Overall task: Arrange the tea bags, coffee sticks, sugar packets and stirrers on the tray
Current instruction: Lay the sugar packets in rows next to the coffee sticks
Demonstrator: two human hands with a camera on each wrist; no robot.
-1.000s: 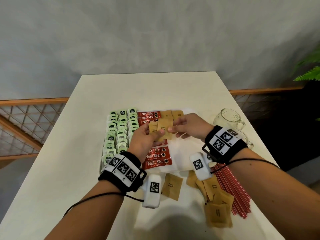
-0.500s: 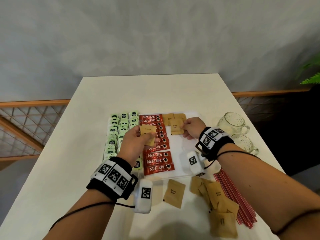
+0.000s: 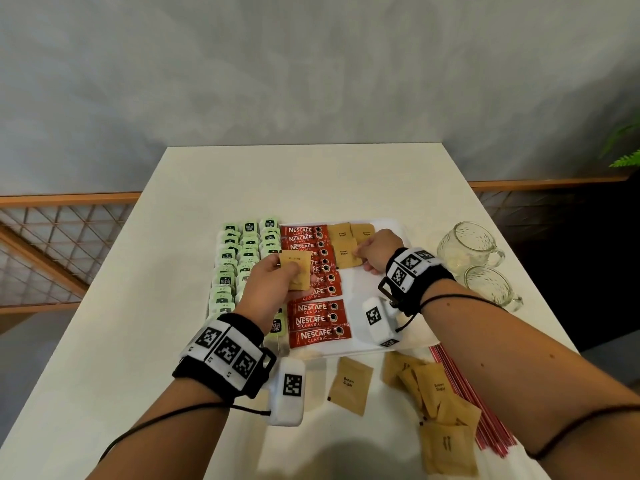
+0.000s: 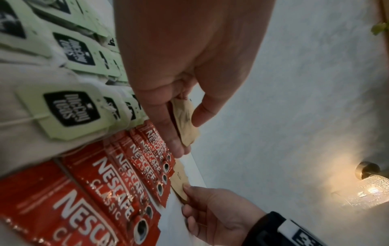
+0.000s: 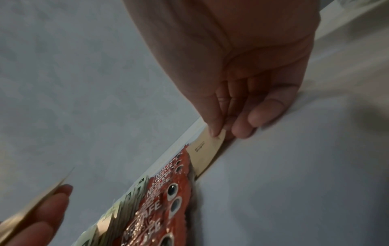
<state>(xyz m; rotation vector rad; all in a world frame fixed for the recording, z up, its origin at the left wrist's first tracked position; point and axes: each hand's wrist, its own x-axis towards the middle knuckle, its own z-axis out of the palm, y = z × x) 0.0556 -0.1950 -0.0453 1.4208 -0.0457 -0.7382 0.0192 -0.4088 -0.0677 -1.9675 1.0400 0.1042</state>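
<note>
On the white tray (image 3: pixel 374 342) lie columns of green tea bags (image 3: pixel 228 265), red coffee sticks (image 3: pixel 313 311) and a few brown sugar packets (image 3: pixel 362 232) at the far right. My left hand (image 3: pixel 277 282) (image 4: pixel 185 126) holds brown sugar packets (image 3: pixel 294 268) (image 4: pixel 184 119) between thumb and fingers above the coffee sticks. My right hand (image 3: pixel 372 252) (image 5: pixel 223 133) pinches the edge of a sugar packet (image 3: pixel 344 256) (image 5: pixel 205 149) lying on the tray beside the sticks. Loose sugar packets (image 3: pixel 440 410) and red stirrers (image 3: pixel 485 431) lie on the table near me.
Two glass mugs (image 3: pixel 467 247) (image 3: pixel 491 287) stand on the table to the right of the tray. One single sugar packet (image 3: pixel 349 384) lies just in front of the tray. A wooden railing (image 3: pixel 52 199) runs behind the table, a plant (image 3: pixel 623 157) at far right.
My right hand took one sugar packet from the left hand's stack and carried it right and down onto the tray. The left hand stayed over the coffee sticks with the remaining packets.
</note>
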